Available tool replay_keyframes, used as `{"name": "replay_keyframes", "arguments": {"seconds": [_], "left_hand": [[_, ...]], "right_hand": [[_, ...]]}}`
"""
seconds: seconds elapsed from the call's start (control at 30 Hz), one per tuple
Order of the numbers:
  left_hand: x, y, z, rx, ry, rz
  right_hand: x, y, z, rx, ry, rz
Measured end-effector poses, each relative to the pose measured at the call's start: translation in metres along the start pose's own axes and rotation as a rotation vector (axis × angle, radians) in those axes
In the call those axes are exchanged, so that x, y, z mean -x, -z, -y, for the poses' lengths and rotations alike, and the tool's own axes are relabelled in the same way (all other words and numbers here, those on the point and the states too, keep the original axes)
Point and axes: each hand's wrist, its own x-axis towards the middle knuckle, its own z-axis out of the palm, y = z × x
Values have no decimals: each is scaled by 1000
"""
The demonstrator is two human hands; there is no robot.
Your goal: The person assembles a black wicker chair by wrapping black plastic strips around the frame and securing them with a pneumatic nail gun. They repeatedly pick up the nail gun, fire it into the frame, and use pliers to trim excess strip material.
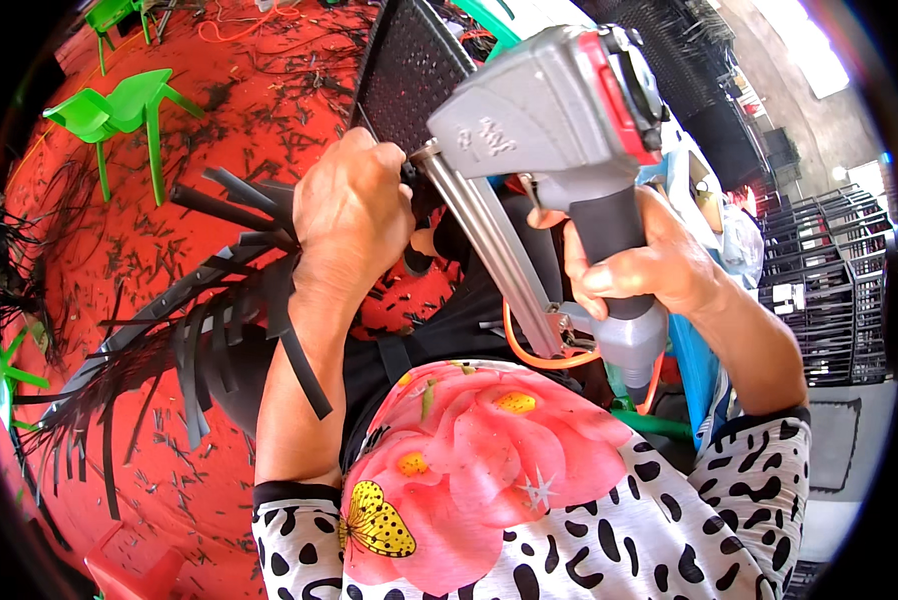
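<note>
My right hand (659, 255) is wrapped around the dark handle of a grey pneumatic staple gun (529, 105), a finger by its trigger. The gun's nose lies close beside my left hand (354, 205), at the edge of a black woven panel (409, 75). That left hand is closed in a fist on black plastic strips; its fingertips are partly hidden. Loose ends of the black strips (234, 205) stick out to its left, and more hang in a fringe (194, 350) beside my forearm. From the gun's lower end runs an orange air hose (519, 350).
A green plastic chair (119, 110) stands at the far left on a red floor (169, 250) littered with black scraps. Black slatted frames (829, 270) are stacked on the right. Part of a red plastic seat (134, 570) shows at lower left.
</note>
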Motion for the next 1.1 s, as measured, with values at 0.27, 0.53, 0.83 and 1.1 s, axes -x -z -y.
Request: {"name": "replay_keyframes", "arguments": {"seconds": [0.27,0.53,0.83,1.1], "left_hand": [[1,0,-1,27,-14,-15],[-5,7,-10,32,25,21],[-24,5,-10,146,-1,37],[-51,0,2,204,61,106]], "right_hand": [[0,92,-12,-59,261,-226],[-56,251,-64,252,149,-572],[-180,344,-196,1100,-402,-889],[-172,329,-151,966,-396,-982]]}}
